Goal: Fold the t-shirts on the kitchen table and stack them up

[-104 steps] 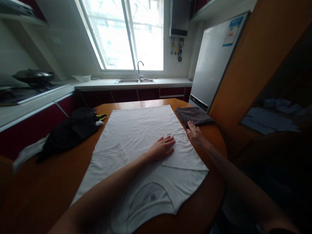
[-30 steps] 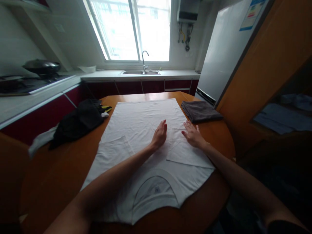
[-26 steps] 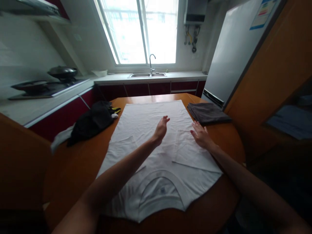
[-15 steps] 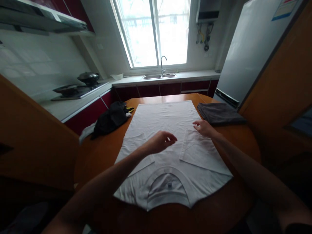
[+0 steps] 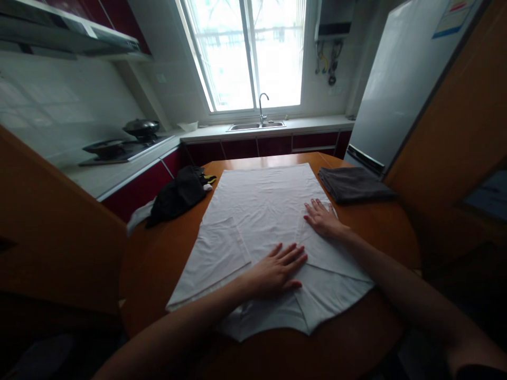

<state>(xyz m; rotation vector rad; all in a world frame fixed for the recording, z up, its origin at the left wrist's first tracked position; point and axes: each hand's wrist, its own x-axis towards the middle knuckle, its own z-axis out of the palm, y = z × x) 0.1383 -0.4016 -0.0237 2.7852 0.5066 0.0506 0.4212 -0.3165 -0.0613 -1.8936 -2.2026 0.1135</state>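
Lying flat beneath both palms, the white T-shirt (image 5: 265,190) spreads over the wooden surface (image 5: 154,269), hem at the far end and neckline nearest the person. Neither grip is closed on anything: both are released, fingers spread. The left hand (image 5: 273,272) rests across the upper chest by the collar, the right hand (image 5: 325,220) over the inward-folded sleeve near the side edge, seemingly so their light pressure steadies the cloth and flattens creases. Left of the left grip, the other sleeve (image 5: 222,245) also lies folded inward. Just beyond the right grip sits a folded grey cloth (image 5: 354,184), apparently set aside to leave the shirt room; dark clothing (image 5: 180,194) lies far left. The fridge label (image 5: 453,18) shows coloured bands, but its writing is unreadable.
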